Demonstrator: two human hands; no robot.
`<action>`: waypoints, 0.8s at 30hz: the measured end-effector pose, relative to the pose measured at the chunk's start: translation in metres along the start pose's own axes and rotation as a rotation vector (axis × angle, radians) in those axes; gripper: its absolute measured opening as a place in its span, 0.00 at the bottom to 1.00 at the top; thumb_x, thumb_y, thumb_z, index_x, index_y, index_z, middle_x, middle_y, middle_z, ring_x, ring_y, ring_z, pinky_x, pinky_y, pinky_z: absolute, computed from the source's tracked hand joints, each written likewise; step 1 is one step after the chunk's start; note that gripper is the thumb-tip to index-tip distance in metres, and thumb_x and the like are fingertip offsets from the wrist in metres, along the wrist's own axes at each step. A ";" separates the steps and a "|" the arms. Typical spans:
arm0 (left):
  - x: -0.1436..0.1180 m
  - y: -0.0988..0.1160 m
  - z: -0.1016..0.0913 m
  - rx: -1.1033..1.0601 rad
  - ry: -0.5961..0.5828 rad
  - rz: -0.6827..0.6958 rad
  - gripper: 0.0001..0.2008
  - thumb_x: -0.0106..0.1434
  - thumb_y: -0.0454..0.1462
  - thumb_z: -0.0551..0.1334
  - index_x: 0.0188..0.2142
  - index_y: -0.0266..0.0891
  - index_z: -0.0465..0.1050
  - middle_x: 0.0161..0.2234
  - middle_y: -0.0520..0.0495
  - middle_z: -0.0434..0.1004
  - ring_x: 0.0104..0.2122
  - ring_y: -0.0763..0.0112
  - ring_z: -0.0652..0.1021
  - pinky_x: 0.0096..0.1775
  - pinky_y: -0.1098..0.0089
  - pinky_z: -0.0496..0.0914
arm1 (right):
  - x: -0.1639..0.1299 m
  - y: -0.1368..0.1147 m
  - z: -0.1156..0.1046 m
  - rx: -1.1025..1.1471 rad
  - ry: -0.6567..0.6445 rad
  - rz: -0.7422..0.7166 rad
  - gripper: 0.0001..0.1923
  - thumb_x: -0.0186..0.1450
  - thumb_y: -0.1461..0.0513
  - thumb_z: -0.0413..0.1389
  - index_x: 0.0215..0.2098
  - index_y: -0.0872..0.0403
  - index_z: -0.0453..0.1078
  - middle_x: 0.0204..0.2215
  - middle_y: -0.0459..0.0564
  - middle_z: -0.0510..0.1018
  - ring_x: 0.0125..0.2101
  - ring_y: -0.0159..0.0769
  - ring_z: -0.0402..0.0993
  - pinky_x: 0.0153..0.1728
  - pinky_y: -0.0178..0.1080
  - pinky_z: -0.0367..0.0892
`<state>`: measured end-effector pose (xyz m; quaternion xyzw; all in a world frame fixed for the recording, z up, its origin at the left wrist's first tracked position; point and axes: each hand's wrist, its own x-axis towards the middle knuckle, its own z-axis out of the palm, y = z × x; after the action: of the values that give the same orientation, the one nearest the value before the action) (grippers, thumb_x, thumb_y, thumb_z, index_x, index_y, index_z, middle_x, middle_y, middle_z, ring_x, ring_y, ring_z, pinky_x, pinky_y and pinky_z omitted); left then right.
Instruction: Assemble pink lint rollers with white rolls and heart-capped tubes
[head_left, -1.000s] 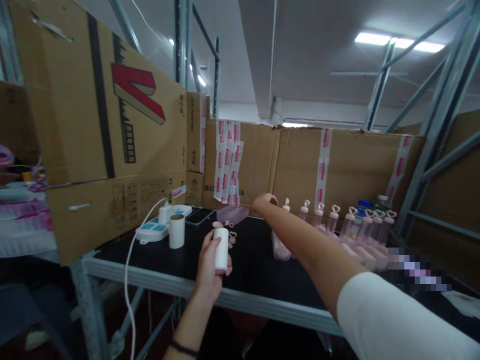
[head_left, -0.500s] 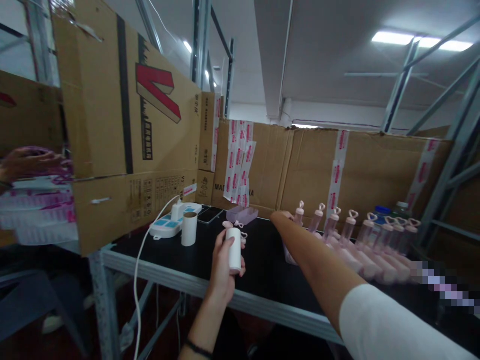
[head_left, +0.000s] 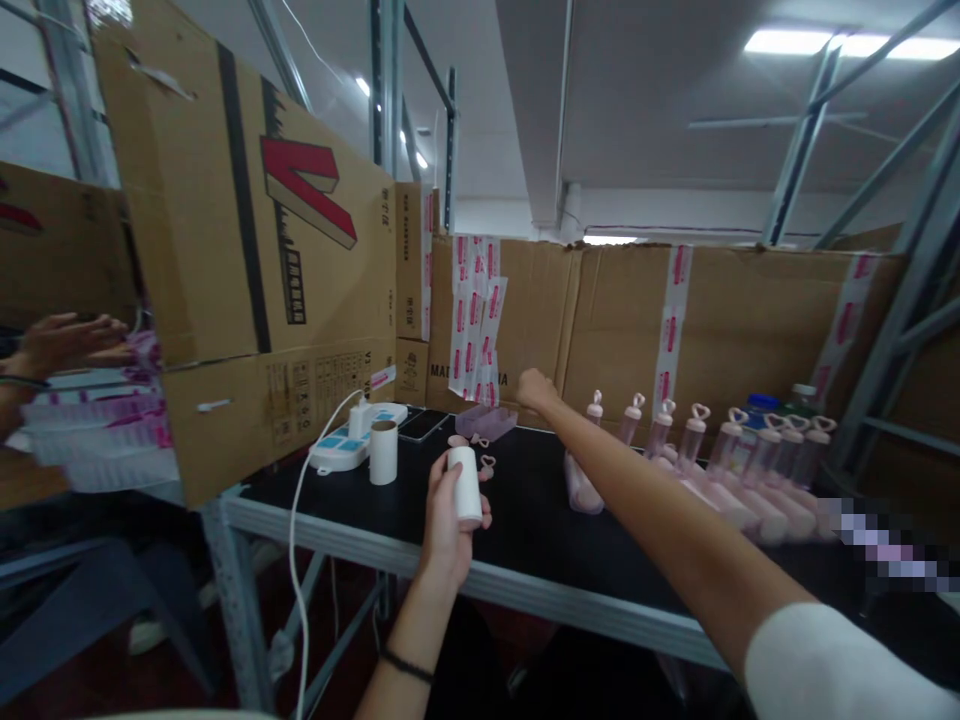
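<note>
My left hand (head_left: pixel 444 520) is wrapped around a white cylinder (head_left: pixel 465 488), held tilted above the front of the black tabletop (head_left: pixel 525 540). Just beyond it lie small pink heart-shaped loops (head_left: pixel 487 466). My right hand (head_left: pixel 537 390) is stretched far forward, its fingers curled in, over the back of the table near the lilac open tray (head_left: pixel 487 424). What those fingers hold, if anything, is hidden. A white tube (head_left: pixel 383 453) with a brown cardboard inside stands upright left of my left hand.
Several clear pink tubes with heart-loop tops (head_left: pixel 694 435) stand at right, partly behind my right arm. A power strip (head_left: pixel 341 450) with a white cable and a dark phone (head_left: pixel 425 425) lie at left. Cardboard walls (head_left: pixel 615 320) enclose the table. Another person's hands (head_left: pixel 71 345) show at far left.
My right hand has lifted and moved left from beside the pink tubes to the back of the table. My left hand keeps the white cylinder in nearly the same place.
</note>
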<state>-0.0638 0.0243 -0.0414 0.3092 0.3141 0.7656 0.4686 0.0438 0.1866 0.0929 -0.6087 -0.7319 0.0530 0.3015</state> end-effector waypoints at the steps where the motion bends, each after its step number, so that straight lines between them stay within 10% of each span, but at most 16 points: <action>1: 0.000 -0.001 0.000 -0.006 0.004 0.000 0.26 0.61 0.44 0.64 0.57 0.46 0.61 0.32 0.52 0.77 0.18 0.73 0.74 0.16 0.75 0.65 | -0.002 -0.002 -0.002 0.081 0.023 -0.006 0.19 0.72 0.56 0.60 0.57 0.57 0.70 0.54 0.56 0.76 0.49 0.44 0.77 0.50 0.50 0.75; 13: 0.003 -0.009 0.001 0.004 0.044 0.037 0.26 0.62 0.48 0.65 0.57 0.45 0.63 0.32 0.51 0.78 0.24 0.69 0.78 0.23 0.73 0.70 | -0.134 0.034 0.029 0.994 -0.033 -0.053 0.22 0.65 0.43 0.56 0.40 0.53 0.69 0.29 0.44 0.73 0.22 0.30 0.69 0.22 0.33 0.69; 24: 0.002 -0.019 0.007 0.161 0.084 0.138 0.23 0.64 0.48 0.65 0.55 0.45 0.68 0.44 0.49 0.77 0.37 0.67 0.78 0.33 0.73 0.71 | -0.177 0.047 0.047 0.977 -0.178 -0.052 0.25 0.71 0.39 0.47 0.33 0.49 0.67 0.25 0.46 0.72 0.24 0.37 0.71 0.19 0.34 0.64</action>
<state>-0.0491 0.0342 -0.0515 0.3341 0.3719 0.7807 0.3749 0.0737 0.0484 -0.0332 -0.3710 -0.6594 0.4340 0.4890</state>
